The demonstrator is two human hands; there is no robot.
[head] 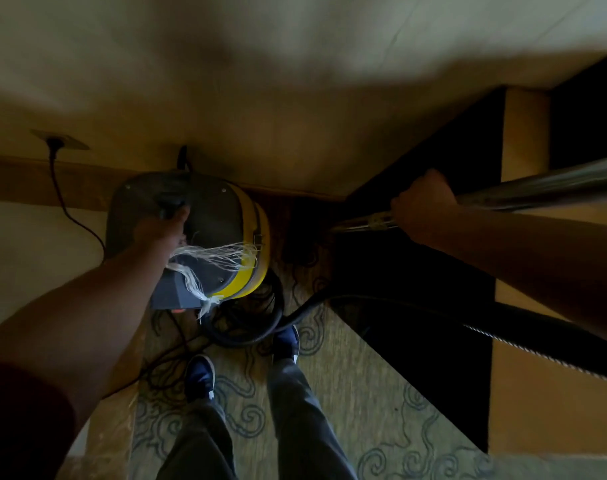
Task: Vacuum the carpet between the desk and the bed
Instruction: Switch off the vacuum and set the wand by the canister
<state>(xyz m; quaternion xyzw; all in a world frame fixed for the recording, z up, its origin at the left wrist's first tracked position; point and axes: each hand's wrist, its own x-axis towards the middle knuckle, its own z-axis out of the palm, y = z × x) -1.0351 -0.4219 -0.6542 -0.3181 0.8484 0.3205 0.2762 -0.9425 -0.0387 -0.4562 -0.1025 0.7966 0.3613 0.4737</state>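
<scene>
A yellow and grey canister vacuum (222,233) stands by the wall at the end of the patterned carpet (357,386). My left hand (163,230) reaches onto its dark top and grips the black handle (170,204) there. My right hand (423,202) holds the shiny metal wand (544,185), which runs off to the right. The black hose (433,306) curls from the vacuum's front across to the lower right. Frayed white strings (212,258) hang over the vacuum's top.
A dark cord (70,209) runs from a wall socket (57,142) down to the floor behind the vacuum. A wooden desk (524,393) with a dark opening beneath stands on the right. Pale bedding (28,258) lies at left. My feet (201,375) stand on the carpet among loose cable.
</scene>
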